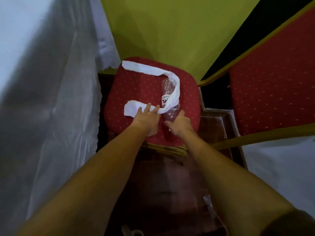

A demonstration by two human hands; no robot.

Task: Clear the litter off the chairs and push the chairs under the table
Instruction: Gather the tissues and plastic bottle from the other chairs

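Observation:
A red dotted chair seat [136,87] with a gold frame lies below me. A long strip of white tissue [144,69] winds across it and drapes over a clear plastic bottle [167,88] lying on the seat's right half. My left hand [148,118] rests flat with spread fingers on the near end of the tissue. My right hand [180,124] is open against the bottle's near end, thumb on one side and fingers on the other, not closed around it.
A white tablecloth [51,99] hangs along the left. A second red chair [272,86] stands to the right, with a white cloth [281,167] below it. Behind the seat is a yellow-green surface [170,31]. Dark wooden floor [170,184] shows near me.

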